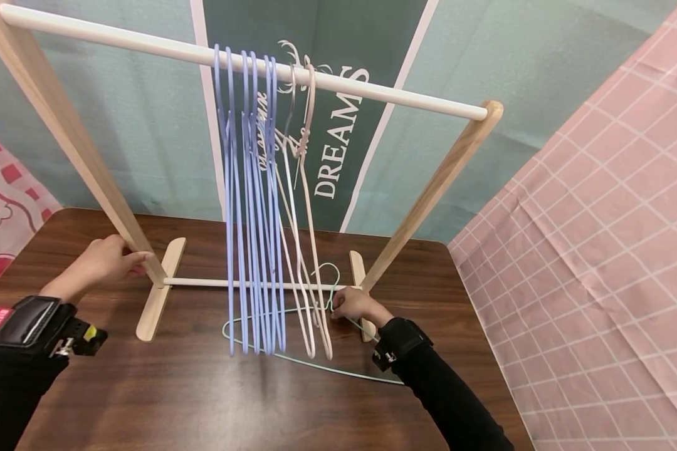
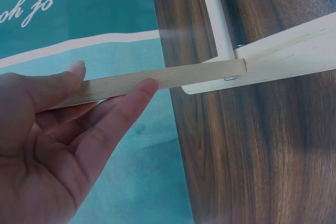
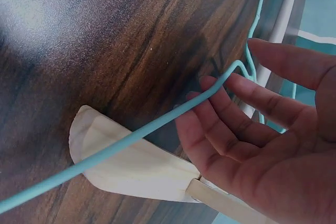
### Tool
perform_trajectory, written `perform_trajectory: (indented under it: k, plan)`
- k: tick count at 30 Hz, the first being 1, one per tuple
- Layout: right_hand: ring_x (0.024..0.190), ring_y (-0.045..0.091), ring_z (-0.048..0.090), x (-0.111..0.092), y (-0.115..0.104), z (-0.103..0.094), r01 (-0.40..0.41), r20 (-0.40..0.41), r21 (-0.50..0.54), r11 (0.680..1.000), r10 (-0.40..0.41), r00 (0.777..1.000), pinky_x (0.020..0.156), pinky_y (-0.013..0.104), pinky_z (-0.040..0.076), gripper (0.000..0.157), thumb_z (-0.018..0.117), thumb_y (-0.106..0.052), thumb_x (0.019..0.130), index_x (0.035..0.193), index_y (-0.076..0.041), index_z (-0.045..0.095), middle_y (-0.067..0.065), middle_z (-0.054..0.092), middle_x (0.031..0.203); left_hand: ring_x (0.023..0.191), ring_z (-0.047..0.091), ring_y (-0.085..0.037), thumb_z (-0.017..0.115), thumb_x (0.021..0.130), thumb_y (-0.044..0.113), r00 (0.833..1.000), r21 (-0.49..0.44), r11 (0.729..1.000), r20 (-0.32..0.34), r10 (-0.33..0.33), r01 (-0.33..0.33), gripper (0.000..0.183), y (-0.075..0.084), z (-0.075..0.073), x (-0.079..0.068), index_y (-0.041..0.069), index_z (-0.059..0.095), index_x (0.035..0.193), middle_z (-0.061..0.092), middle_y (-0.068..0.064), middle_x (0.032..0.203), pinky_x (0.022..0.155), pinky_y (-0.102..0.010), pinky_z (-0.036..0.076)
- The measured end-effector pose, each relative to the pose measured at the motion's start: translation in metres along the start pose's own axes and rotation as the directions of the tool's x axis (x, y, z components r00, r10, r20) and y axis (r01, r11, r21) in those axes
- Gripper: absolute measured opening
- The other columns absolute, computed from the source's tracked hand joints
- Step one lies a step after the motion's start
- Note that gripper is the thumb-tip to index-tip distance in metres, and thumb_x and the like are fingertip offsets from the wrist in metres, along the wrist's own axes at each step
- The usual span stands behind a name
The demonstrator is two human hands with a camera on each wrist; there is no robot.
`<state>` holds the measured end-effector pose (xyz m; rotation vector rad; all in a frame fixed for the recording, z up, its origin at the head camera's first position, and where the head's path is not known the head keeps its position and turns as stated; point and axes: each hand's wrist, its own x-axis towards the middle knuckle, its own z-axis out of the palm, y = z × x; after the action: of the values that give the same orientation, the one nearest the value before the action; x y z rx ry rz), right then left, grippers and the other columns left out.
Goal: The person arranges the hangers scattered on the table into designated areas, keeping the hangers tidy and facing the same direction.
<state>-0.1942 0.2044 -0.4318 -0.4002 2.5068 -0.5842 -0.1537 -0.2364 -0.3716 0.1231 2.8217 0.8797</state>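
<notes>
My left hand [image 1: 107,258] holds the left post [image 2: 202,72] of a wooden clothes rack low down, thumb on one side and fingers on the other. A mint-green clothes hanger [image 1: 338,372] lies on the table, partly beneath the rack. My right hand [image 1: 358,305] grips this hanger near its neck, close to the rack's right foot [image 3: 136,171]. In the right wrist view the fingers curl behind the hanger's arm, with the thumb on the far side of the neck. Part of the hanger's arm is hidden behind the right forearm in the head view.
Several blue hangers [image 1: 230,263], a white hanger [image 1: 291,188] and a pale pink hanger [image 1: 310,207] hang from the white top bar [image 1: 400,95]. A lower white bar [image 1: 197,282] joins the feet. Cloth curtains [image 1: 592,207] stand behind and beside the brown table [image 1: 163,388].
</notes>
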Motion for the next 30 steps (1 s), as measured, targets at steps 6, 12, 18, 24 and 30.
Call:
perform_trajectory:
  k: [6,12,18,24,30]
  plan:
    - [0.043,0.009,0.036,-0.004,0.0,-0.002,-0.074,0.049,0.113,0.991,0.068,0.996,0.041,0.021,0.031,0.011,0.069,-0.008,0.078,0.078,-0.005,0.059,-0.001,0.049,0.056,0.054,0.057,-0.011,0.051,0.094,0.021,1.0,0.004,1.0,-0.006,0.006,-0.006,0.038,0.001,0.0,0.0,-0.015,0.061,0.086,0.062,0.0,0.06,0.051,-0.029,0.042]
    - [0.045,0.014,0.03,-0.011,-0.002,-0.011,-0.125,0.132,0.324,0.938,0.086,0.987,0.046,0.03,0.027,0.007,0.061,0.0,0.082,0.076,0.001,0.057,0.01,0.053,0.062,0.055,0.057,-0.011,0.051,0.095,0.021,1.0,0.007,1.0,0.003,0.002,-0.002,0.038,0.001,0.0,0.0,-0.015,0.061,0.086,0.062,0.0,0.061,0.051,-0.03,0.042]
    - [0.05,0.019,0.038,-0.016,-0.004,-0.018,-0.141,0.17,0.353,0.925,0.085,0.982,0.047,0.032,0.035,0.006,0.056,0.001,0.083,0.079,0.003,0.059,0.024,0.064,0.086,0.056,0.058,-0.012,0.05,0.095,0.022,1.0,0.009,1.0,0.013,0.01,-0.01,0.039,-0.001,0.0,0.0,-0.016,0.06,0.089,0.063,-0.001,0.062,0.051,-0.03,0.041]
    - [0.048,0.018,0.047,-0.017,-0.007,-0.025,-0.122,0.169,0.308,0.943,0.072,0.983,0.047,0.034,0.045,0.007,0.059,-0.002,0.083,0.078,0.003,0.063,0.014,0.062,0.068,0.056,0.059,-0.012,0.051,0.094,0.02,1.0,0.0,1.0,0.007,0.013,-0.013,0.038,-0.001,0.0,0.0,-0.017,0.06,0.09,0.064,-0.002,0.062,0.051,-0.03,0.042]
    - [0.047,0.017,0.052,-0.019,-0.012,-0.032,-0.119,0.202,0.258,0.959,0.067,0.977,0.051,0.038,0.05,0.012,0.064,-0.008,0.083,0.074,0.0,0.063,0.009,0.058,0.058,0.055,0.058,-0.012,0.051,0.095,0.021,1.0,0.0,1.0,0.009,0.012,-0.012,0.039,0.0,-0.001,-0.001,-0.016,0.06,0.09,0.063,-0.001,0.062,0.051,-0.03,0.042]
